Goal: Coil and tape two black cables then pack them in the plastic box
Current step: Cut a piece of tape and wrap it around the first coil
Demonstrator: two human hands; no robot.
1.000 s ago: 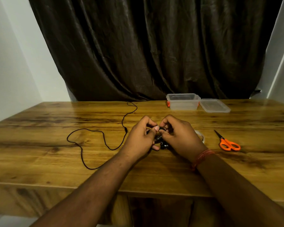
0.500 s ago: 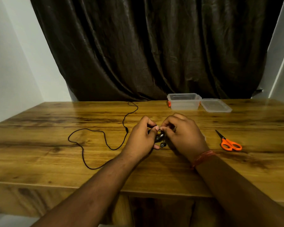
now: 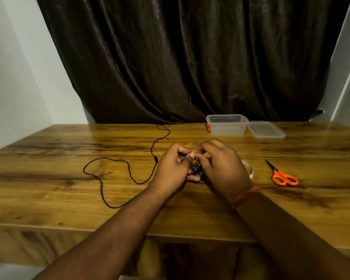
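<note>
I see both hands meeting over the middle of the wooden table [image 3: 49, 188], fingers curled tight. The left hand [image 3: 173, 168] grips a small bundle of black cable [image 3: 195, 168], thumb pressed toward the forefinger at its top. The right hand [image 3: 220, 164] pinches the same bundle from the opposite side, fingertips touching the left thumb; whether tape is between them I cannot tell. A second black cable [image 3: 129, 172] lies loose on the table, left of the hands. A tape roll [image 3: 249, 168] shows just right of the right hand, orange scissors [image 3: 282, 175] farther right. Beyond the hands stands the open plastic box [image 3: 226, 125], its lid [image 3: 266, 129] beside it.
</note>
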